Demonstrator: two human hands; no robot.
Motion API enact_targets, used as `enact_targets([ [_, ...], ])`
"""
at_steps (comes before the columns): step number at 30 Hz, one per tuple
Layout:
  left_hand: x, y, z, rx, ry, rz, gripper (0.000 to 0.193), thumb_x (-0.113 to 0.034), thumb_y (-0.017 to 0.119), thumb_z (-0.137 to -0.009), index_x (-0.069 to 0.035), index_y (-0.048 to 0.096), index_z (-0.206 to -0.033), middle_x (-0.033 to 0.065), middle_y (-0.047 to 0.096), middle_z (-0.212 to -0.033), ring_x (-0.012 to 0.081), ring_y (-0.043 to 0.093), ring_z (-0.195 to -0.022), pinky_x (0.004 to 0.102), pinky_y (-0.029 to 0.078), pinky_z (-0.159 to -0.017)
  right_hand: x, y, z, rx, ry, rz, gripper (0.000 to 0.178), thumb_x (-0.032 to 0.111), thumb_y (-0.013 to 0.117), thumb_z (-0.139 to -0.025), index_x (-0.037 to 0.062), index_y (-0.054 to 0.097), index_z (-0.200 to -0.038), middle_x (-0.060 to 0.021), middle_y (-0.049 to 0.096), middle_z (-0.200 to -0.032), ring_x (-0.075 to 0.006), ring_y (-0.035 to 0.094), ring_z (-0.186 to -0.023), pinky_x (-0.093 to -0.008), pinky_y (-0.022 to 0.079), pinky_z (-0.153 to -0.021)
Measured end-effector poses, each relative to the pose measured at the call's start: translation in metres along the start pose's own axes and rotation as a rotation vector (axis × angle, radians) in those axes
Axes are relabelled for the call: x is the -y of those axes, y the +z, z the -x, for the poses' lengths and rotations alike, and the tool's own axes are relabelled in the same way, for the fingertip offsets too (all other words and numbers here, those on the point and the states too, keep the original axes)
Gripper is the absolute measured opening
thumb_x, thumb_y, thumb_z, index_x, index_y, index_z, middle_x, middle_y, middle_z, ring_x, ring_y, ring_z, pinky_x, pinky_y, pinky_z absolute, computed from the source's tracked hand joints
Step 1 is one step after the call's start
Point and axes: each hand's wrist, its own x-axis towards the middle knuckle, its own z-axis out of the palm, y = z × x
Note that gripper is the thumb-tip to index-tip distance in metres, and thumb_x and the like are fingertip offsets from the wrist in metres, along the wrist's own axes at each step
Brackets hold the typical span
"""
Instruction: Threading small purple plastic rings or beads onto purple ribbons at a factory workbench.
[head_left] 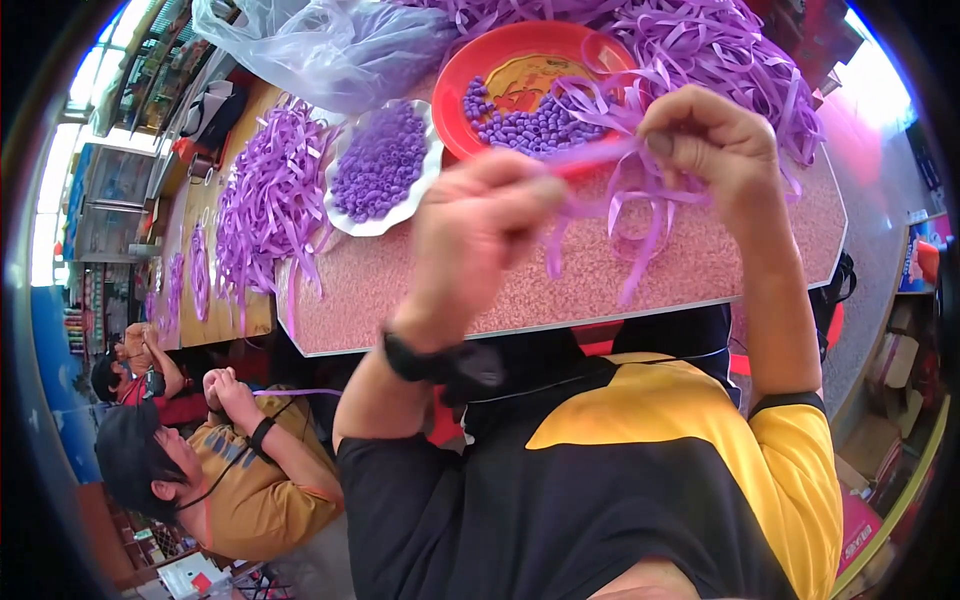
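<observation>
A purple ribbon (pixel 592 154) is stretched between my two hands above the near side of the pink-topped table (pixel 400 290). My left hand (pixel 480 235), slightly blurred, is closed on one stretch of it. Higher and to the right, my right hand (pixel 712 145) pinches it between thumb and fingers. Loose ribbon ends (pixel 640 235) dangle below my right hand. Just beyond my hands stands a red plate (pixel 455 75) holding purple beads (pixel 535 125). Left of it is a white wavy-edged dish (pixel 385 224) heaped with more purple beads (pixel 380 165).
A big heap of purple ribbons (pixel 710 60) covers the far right of the table; another ribbon pile (pixel 265 205) lies at left. A clear plastic bag (pixel 340 50) sits at the back. Two other people (pixel 240 480) sit at left, the nearer holding a purple strip.
</observation>
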Motion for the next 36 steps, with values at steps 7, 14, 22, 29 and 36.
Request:
enact_targets([
  [7,-0.107,-0.151,-0.017,-0.806,0.631,-0.242,0.014,-0.010,0.065,-0.094,0.004,0.068,-0.096,0.0004,0.054,-0.066,0.0067,0.039,-0.048,0.0206,0.029,-0.044,-0.003,-0.012,-0.002,-0.260,0.066,0.007,0.012,0.008,0.065,-0.092,0.0016,0.069,-0.102,-0.0010,0.061,-0.070,-0.0058,0.052,-0.055,-0.0175,0.030,-0.049],
  [14,-0.135,-0.339,-0.066,-0.700,0.178,-1.711,0.037,-0.025,0.073,-0.077,-0.010,0.073,-0.111,0.0130,0.073,-0.090,0.0240,0.068,-0.081,0.0358,0.051,-0.070,-0.009,0.005,-0.005,-0.172,0.119,0.015,0.009,0.009,0.069,-0.090,0.0027,0.069,-0.097,0.0013,0.059,-0.072,-0.0057,0.052,-0.059,-0.0176,0.036,-0.054],
  [22,-0.043,-0.181,-0.090,-0.348,0.342,-1.440,0.026,-0.004,0.070,-0.073,-0.004,0.075,-0.098,0.0098,0.072,-0.089,0.0144,0.067,-0.081,0.0277,0.052,-0.075,-0.012,-0.004,-0.001,-0.148,0.065,0.157,0.011,0.000,0.065,-0.089,0.0034,0.070,-0.097,0.0045,0.063,-0.076,-0.0014,0.049,-0.063,-0.0169,0.038,-0.055],
  [29,-0.009,-0.118,-0.120,-0.132,0.501,-1.322,0.021,-0.009,0.064,-0.076,-0.007,0.075,-0.094,0.0155,0.070,-0.092,0.0325,0.068,-0.087,0.0394,0.053,-0.080,-0.007,0.001,0.002,-0.098,0.088,0.185,0.006,0.001,0.066,-0.089,0.0025,0.068,-0.095,0.0050,0.058,-0.073,-0.0017,0.046,-0.061,-0.0169,0.035,-0.054],
  [36,0.019,-0.086,-0.167,-0.127,0.608,-1.646,0.024,-0.008,0.059,-0.078,-0.009,0.075,-0.096,0.0155,0.067,-0.096,0.0338,0.064,-0.097,0.0434,0.052,-0.087,0.006,0.005,0.004,-0.051,0.037,0.212,0.005,-0.003,0.065,-0.087,-0.0013,0.067,-0.091,-0.0010,0.066,-0.076,-0.0051,0.060,-0.075,-0.0203,0.049,-0.071],
])
